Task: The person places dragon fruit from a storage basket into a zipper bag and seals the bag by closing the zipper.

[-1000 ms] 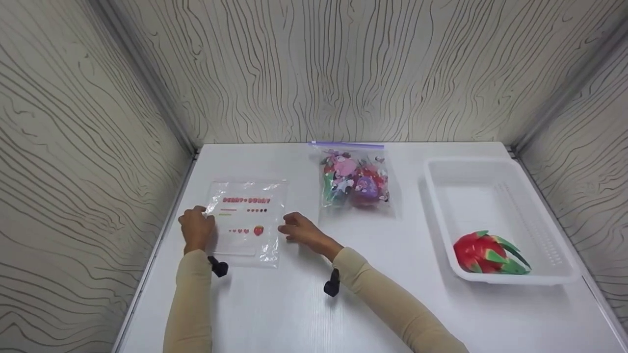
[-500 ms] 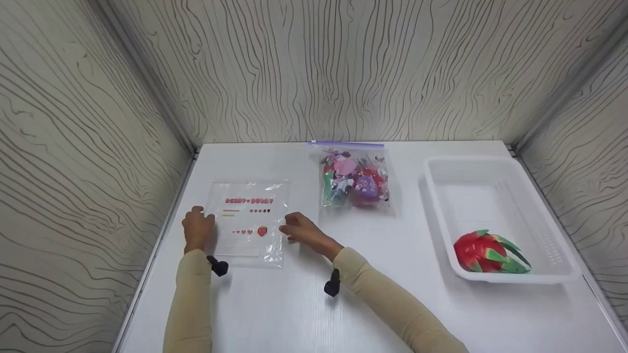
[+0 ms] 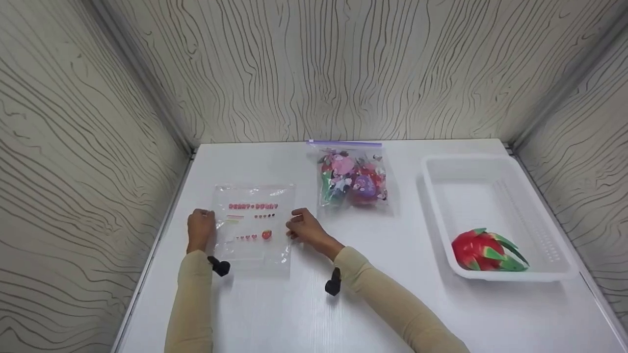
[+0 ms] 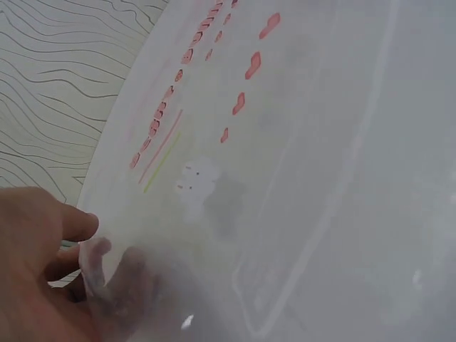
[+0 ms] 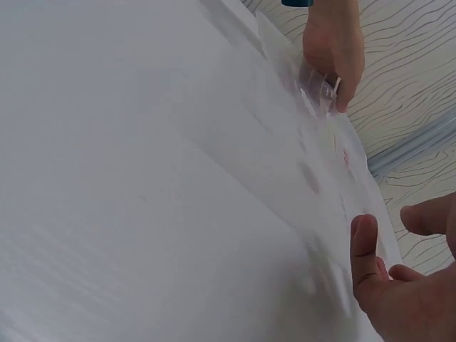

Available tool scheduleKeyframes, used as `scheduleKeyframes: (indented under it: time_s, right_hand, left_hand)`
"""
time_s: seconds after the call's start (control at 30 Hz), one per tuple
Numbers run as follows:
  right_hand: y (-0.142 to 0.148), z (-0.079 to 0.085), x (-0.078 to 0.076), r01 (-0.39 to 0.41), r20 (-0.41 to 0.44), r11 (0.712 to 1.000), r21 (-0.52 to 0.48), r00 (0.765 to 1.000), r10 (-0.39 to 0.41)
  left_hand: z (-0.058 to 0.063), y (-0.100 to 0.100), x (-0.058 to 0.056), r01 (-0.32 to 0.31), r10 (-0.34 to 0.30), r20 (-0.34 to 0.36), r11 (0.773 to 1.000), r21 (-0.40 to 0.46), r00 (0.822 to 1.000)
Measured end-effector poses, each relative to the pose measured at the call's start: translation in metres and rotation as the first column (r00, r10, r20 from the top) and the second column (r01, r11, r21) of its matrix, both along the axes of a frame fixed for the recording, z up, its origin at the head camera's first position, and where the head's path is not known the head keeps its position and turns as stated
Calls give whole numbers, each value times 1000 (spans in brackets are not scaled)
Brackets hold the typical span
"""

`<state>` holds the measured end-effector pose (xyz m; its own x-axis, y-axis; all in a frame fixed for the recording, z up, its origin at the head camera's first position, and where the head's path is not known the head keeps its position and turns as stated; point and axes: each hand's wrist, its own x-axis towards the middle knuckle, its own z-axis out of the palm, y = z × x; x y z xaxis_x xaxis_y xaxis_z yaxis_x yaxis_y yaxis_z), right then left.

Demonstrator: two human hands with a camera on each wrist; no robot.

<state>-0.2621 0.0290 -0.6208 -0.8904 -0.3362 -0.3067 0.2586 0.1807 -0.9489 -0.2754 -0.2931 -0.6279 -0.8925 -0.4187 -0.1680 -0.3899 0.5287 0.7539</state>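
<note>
A flat, clear zip bag (image 3: 253, 206) with red lettering, small hearts and a strawberry print lies at the left of the white table. My left hand (image 3: 200, 230) pinches its left edge; in the left wrist view the thumb (image 4: 80, 222) lies over the film with fingers behind it, and a white bunny print (image 4: 198, 182) shows. By the bag's right edge is my right hand (image 3: 310, 230). In the right wrist view its thumb and fingers stand apart, holding nothing, and the bag's film (image 5: 313, 178) stretches beyond them.
A purple-zipped printed bag (image 3: 351, 179) filled with red and green things lies at the back middle. At the right stands a white plastic basket (image 3: 515, 276) with a red and green dragon fruit (image 3: 478, 250) in its front end. Patterned walls (image 3: 314, 68) enclose the table.
The flat bag has shifted slightly right and toward me, with my left hand moving along with it. My right hand has moved a little right and its fingers have spread.
</note>
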Motion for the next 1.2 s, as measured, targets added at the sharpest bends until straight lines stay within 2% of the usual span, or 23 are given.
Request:
scheduleKeyframes:
  time_s: [0.13, 0.27, 0.4, 0.57, 0.83, 1.07, 1.2]
  right_hand:
    - [0, 1, -3, 39, 4, 999, 28, 999, -39]
    - [0, 2, -3, 64, -21, 996, 60, 998, -63]
    - [0, 3, -3, 93, -60, 992, 91, 994, -87]
    - [0, 5, -5, 112, -91, 988, 102, 991, -103]
    - [4, 7, -6, 99, -165, 989, 110, 983, -80]
    - [7, 6, -5, 91, -196, 989, 114, 978, -67]
    - [8, 8, -4, 91, -213, 990, 109, 975, -66]
  left_hand:
    - [-1, 4, 1, 1, -1, -20, 999, 42, 1000]
    - [-1, 8, 2, -7, 7, -3, 998, 70, 1000]
    - [0, 9, 2, -9, 8, 12, 999, 54, 1000]
    - [0, 8, -1, -21, 22, -17, 998, 55, 1000]
    - [2, 8, -3, -31, 44, -73, 985, 170, 996]
    - [6, 10, -5, -45, 79, -110, 958, 284, 991]
    - [10, 11, -4, -51, 95, -127, 949, 312, 987]
